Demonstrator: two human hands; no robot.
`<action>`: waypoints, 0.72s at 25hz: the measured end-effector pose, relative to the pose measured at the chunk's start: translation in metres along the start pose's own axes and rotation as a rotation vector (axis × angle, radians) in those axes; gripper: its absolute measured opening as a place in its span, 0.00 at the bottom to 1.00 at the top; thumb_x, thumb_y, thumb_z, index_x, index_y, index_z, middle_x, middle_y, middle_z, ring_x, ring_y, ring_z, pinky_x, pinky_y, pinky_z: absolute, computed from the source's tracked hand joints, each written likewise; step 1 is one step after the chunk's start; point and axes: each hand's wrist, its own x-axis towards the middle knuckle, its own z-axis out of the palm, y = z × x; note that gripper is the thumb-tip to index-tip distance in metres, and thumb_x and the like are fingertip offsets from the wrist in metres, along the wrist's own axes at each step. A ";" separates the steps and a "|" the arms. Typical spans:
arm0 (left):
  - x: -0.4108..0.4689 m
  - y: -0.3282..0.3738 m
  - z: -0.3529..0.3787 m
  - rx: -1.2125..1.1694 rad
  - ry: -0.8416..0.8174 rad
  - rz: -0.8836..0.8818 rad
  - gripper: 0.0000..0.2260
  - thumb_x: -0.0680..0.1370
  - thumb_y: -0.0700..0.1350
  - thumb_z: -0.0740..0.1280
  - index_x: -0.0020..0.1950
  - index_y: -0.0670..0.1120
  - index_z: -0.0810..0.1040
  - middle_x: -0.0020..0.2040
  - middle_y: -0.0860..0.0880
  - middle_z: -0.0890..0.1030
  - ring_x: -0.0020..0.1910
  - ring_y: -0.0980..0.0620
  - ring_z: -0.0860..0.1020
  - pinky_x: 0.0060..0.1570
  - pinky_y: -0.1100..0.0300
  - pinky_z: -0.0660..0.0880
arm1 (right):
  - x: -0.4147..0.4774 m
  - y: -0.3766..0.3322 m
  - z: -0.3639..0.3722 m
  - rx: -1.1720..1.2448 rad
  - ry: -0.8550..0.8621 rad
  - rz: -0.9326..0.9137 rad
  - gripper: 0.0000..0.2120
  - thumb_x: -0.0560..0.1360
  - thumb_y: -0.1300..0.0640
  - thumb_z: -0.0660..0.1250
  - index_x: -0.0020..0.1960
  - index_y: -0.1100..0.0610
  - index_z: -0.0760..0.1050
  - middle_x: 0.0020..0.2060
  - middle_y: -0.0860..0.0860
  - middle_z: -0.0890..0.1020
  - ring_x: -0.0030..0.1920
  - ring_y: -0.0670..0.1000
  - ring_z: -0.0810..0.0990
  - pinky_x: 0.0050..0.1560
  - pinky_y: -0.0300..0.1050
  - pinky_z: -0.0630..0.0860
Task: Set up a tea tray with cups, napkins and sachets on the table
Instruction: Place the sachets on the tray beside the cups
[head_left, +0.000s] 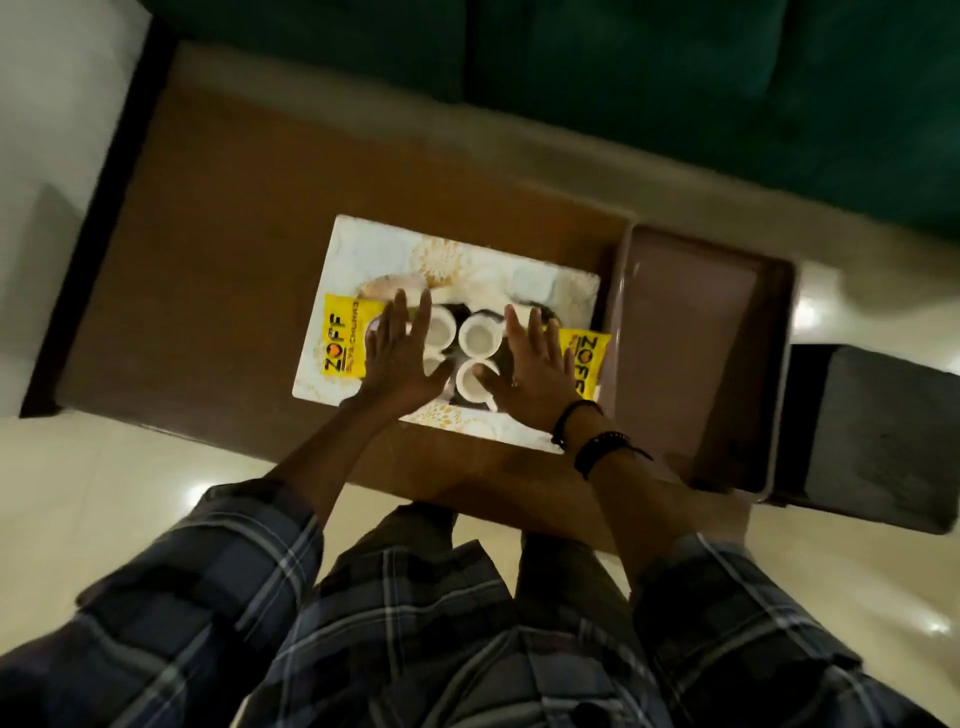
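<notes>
Backed by a green sofa, a brown counter is carrying a white patterned tray, which is sitting toward the counter's right end, close to its near edge. The tray's long axis is running left to right along the counter's length, slightly skewed. Four white cups are clustered at its middle, mouths up, flanked by the left sachet and the right sachet, both yellow and lying lengthwise near-to-far. The left hand and right hand are being held flat either side of the cups, fingers straight, nothing gripped; contact cannot be told. If the cups are being pressed together too hard, one could be tipped or chipped. A sideways brush could push the right sachet off the tray's right edge.
</notes>
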 end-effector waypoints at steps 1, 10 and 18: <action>0.002 0.018 -0.009 0.011 0.032 0.040 0.41 0.75 0.56 0.67 0.78 0.49 0.45 0.79 0.41 0.46 0.78 0.38 0.46 0.73 0.38 0.52 | -0.003 -0.003 -0.019 -0.046 0.024 -0.025 0.40 0.76 0.36 0.57 0.78 0.45 0.38 0.78 0.54 0.38 0.77 0.58 0.35 0.74 0.63 0.38; 0.040 0.195 -0.138 0.021 0.476 0.338 0.35 0.79 0.58 0.59 0.78 0.47 0.44 0.80 0.44 0.45 0.78 0.44 0.43 0.75 0.40 0.45 | -0.027 -0.070 -0.241 -0.247 0.638 -0.235 0.38 0.75 0.31 0.51 0.76 0.42 0.35 0.78 0.52 0.38 0.77 0.55 0.34 0.74 0.64 0.35; 0.042 0.339 -0.343 0.041 1.071 0.645 0.33 0.80 0.61 0.50 0.78 0.48 0.39 0.80 0.46 0.41 0.78 0.45 0.38 0.75 0.40 0.40 | -0.104 -0.155 -0.439 -0.304 1.230 -0.429 0.37 0.77 0.34 0.50 0.78 0.45 0.37 0.78 0.53 0.38 0.78 0.56 0.35 0.75 0.66 0.36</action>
